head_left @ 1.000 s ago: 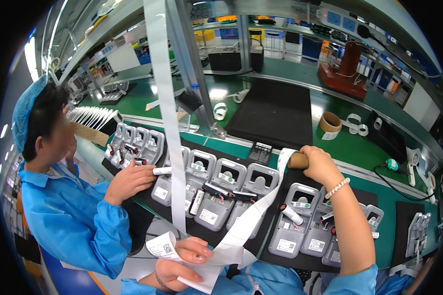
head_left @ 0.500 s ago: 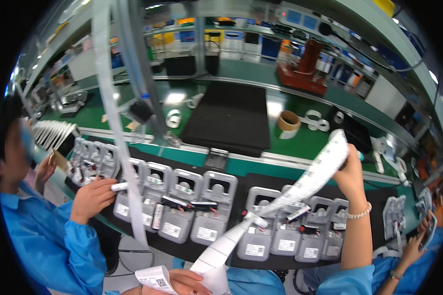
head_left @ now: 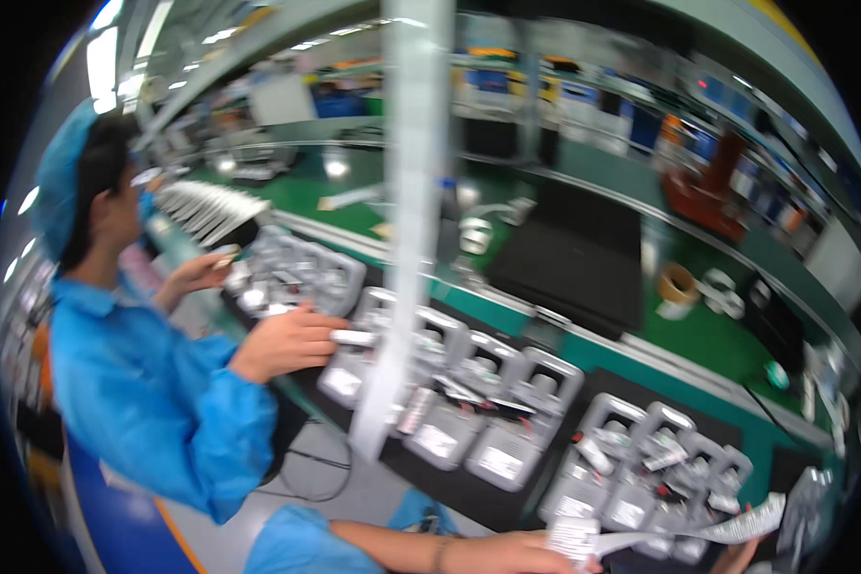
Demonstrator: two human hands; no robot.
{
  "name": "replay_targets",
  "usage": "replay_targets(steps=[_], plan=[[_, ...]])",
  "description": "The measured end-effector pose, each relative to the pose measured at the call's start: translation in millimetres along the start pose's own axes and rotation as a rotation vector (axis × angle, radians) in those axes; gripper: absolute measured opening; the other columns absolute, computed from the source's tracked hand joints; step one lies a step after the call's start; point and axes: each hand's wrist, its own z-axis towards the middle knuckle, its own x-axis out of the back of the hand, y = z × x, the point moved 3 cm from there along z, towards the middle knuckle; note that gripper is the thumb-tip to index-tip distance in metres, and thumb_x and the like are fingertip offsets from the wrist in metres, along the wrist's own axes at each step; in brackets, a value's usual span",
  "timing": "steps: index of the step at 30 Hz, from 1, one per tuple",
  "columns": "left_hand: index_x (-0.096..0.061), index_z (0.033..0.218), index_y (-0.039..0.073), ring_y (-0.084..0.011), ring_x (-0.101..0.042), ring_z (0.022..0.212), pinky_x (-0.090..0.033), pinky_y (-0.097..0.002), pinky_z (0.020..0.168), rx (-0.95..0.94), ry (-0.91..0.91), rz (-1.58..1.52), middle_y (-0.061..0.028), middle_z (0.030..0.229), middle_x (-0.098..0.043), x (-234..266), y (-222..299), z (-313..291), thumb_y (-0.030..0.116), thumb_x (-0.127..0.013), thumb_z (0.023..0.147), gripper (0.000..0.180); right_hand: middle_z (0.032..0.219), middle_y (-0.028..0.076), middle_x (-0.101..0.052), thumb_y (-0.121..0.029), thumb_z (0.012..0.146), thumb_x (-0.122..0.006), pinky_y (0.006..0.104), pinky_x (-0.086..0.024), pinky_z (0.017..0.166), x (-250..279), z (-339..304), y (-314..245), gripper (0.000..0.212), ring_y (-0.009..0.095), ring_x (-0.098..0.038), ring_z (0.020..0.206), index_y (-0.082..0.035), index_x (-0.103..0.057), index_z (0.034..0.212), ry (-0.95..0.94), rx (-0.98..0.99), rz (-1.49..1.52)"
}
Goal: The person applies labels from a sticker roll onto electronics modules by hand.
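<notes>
A white strip of printed labels (head_left: 737,529) stretches between my hands at the lower right, blurred by motion. My left hand (head_left: 521,553) is closed on its near end, where a wider label piece folds up. My right hand (head_left: 735,557) shows only in part at the lower edge, at the strip's other end, with fingers closed against it. Just beyond the strip, several grey plastic housings (head_left: 574,493) with white labels, wires and black parts lie on a black mat. Another group of grey housings (head_left: 503,457) lies to their left.
A co-worker in a blue smock (head_left: 153,373) stands at the left, a hand (head_left: 292,344) on a small white part. A pale vertical strip (head_left: 407,239) crosses the view. Farther back are a black board (head_left: 574,249), a tape roll (head_left: 677,284) and a reddish-brown stand (head_left: 713,191).
The view has swung left, so the bench appears farther right. My right hand has come down from its raised position, and the strip now lies low and nearly level.
</notes>
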Motion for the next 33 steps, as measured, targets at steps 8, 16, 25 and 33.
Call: replay_targets(steps=[8, 16, 25, 33], plan=[[-0.059, 0.099, -0.001, -0.0265, -0.060, 0.084, -0.048, -0.0350, 0.072, 0.610, -0.102, 0.427, -0.0152, 0.091, -0.062, -21.5, 11.3, 8.3, 0.014, -0.056, 0.090, 0.018, 0.121, 0.016, -0.052, -0.015, 0.083, -0.060, 0.0375, -0.039, 0.096, -174.9, 40.9, 55.2, 0.049, 0.026, -0.051, 0.113, 0.002, -0.043, 0.126, -0.333, -0.087, 0.266], [-0.059, 0.101, -0.002, -0.0177, -0.059, 0.085, -0.047, -0.0305, 0.074, 0.022, 0.158, -0.130, -0.0121, 0.092, -0.062, -15.4, -26.9, -13.4, 0.014, -0.055, 0.092, 0.019, 0.122, 0.016, -0.051, -0.015, 0.083, -0.060, 0.0373, -0.039, 0.097, -210.9, 49.9, 61.5, 0.050, 0.026, -0.050, 0.113, 0.002, -0.043, 0.127, -0.394, -0.132, 0.343], [-0.058, 0.100, -0.002, -0.0169, -0.060, 0.082, -0.049, -0.0309, 0.070, 0.056, 0.118, -0.069, -0.0123, 0.090, -0.063, -25.8, -56.7, -18.2, 0.016, -0.054, 0.092, 0.020, 0.123, 0.015, -0.051, -0.016, 0.084, -0.060, 0.0370, -0.038, 0.098, -203.8, 37.0, 58.8, 0.050, 0.026, -0.050, 0.114, 0.002, -0.043, 0.127, -0.377, -0.179, 0.356], [-0.057, 0.098, -0.002, -0.0262, -0.060, 0.074, -0.047, -0.0344, 0.062, -0.017, 0.102, 0.048, -0.0172, 0.083, -0.061, -17.3, -42.7, -16.4, 0.018, -0.056, 0.091, 0.021, 0.124, 0.015, -0.050, -0.016, 0.084, -0.060, 0.0367, -0.037, 0.098, -176.1, 16.3, 47.0, 0.050, 0.025, -0.049, 0.114, 0.002, -0.042, 0.128, -0.323, -0.206, 0.332]])
